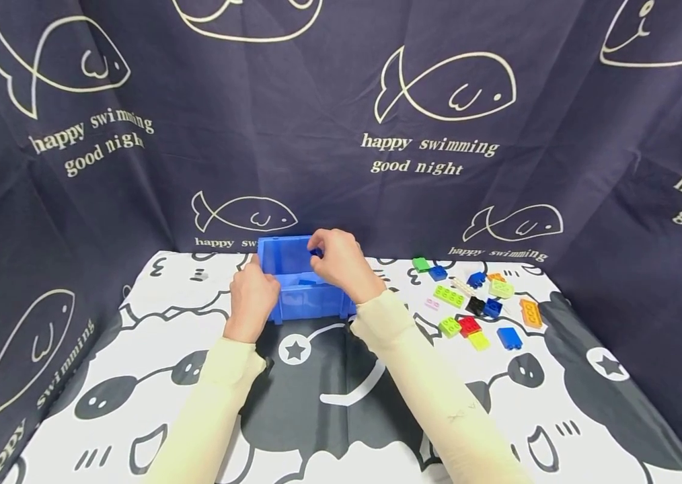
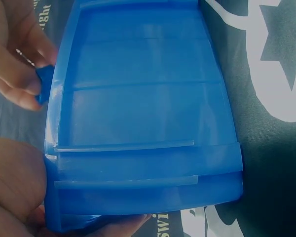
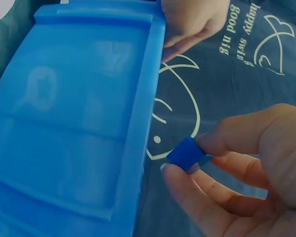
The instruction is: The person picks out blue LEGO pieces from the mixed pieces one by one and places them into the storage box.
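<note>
A blue plastic box stands on the cloth in the middle, with a taller blue panel rising at its back. My left hand grips its left side; in the left wrist view the fingers curl round the box's end. Between thumb and fingers, my right hand pinches a small blue toy brick, held above the box opening at the right. The left wrist view shows that brick just beyond the rim. Inside the box lies a blue piece, partly hidden by the front wall.
To the right, several loose toy bricks lie scattered on the patterned cloth, among them a red brick, a blue brick, an orange brick and a lime brick. A dark fish-print curtain hangs right behind the box.
</note>
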Available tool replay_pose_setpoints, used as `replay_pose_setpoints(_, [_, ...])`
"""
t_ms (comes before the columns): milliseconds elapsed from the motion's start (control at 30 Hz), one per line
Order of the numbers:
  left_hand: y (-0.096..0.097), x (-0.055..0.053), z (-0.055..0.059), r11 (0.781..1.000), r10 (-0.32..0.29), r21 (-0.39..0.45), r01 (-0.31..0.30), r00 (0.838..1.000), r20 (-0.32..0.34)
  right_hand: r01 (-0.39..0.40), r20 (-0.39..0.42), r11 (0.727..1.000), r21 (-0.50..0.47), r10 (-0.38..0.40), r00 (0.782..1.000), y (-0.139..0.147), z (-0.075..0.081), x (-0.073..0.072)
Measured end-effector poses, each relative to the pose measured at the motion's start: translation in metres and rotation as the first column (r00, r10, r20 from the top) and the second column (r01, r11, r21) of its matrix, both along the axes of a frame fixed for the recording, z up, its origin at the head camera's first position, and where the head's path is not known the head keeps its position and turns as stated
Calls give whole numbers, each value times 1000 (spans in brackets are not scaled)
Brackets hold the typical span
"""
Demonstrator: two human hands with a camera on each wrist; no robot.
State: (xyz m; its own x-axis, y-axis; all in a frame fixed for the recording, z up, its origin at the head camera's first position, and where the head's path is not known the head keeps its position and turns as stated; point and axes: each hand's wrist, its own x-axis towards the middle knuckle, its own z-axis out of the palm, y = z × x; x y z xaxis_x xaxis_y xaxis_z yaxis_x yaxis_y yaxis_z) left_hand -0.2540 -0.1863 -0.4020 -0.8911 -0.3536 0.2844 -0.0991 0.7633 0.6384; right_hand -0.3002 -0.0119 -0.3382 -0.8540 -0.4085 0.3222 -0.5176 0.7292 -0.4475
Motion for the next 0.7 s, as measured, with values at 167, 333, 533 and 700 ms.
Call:
replay_pose_setpoints(167, [-1,-1,-2,1000,-3,7,3,1000,1,-38,27,999,30,37,999,-9,-3,-3])
replay_pose_setpoints(333, [-1,-1,-2,1000,-8,20,8,1000,5,-41,45,998,51,38,998,-14,-9,-4])
replay_pose_setpoints(533, [0,-1,-1,1000,-5,17,5,1000,-10,-39,33,998,46,37,999,-16,-13,-5])
replay_pose_setpoints(700, [0,0,0,1000,-6,22,7,1000,-7,-31,45,998,56,29,999,-16,-16,-5])
